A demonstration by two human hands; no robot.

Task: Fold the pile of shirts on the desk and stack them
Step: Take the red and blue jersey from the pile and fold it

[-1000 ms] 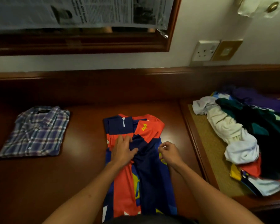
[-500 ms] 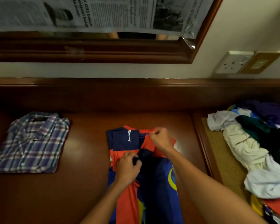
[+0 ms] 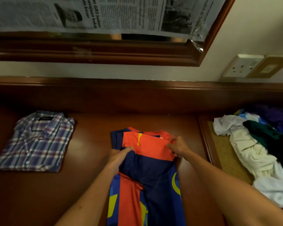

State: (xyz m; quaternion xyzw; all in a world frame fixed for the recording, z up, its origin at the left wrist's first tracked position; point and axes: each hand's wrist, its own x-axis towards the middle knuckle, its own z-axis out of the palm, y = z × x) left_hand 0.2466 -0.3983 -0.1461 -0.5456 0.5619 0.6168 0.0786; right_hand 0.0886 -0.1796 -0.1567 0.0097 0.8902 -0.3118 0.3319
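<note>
Here both hands, left hand (image 3: pixel 119 156) and right hand (image 3: pixel 178 146), seemingly pinch the jersey (image 3: pixel 147 168).

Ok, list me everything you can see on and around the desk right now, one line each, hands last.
plaid shirt: one, blue, white and maroon check, folded, left on the desk.
jersey: one, orange, navy and yellow, desk centre, partly folded.
pile of shirts: one heap, count unclear, white, cream, green, purple, unfolded, right on the mat.
mat: one, tan, right section of the desk.
desk: one, dark brown wood.
mirror frame: one, brown wood, on the wall above.
newspaper: one sheet, grey print, over the mirror.
socket: one, white, wall at right.
wall plate: one, gold, right of the socket.
left hand: on the jersey's left side, finger extended onto the orange panel.
right hand: pinches the jersey's right edge.
</note>
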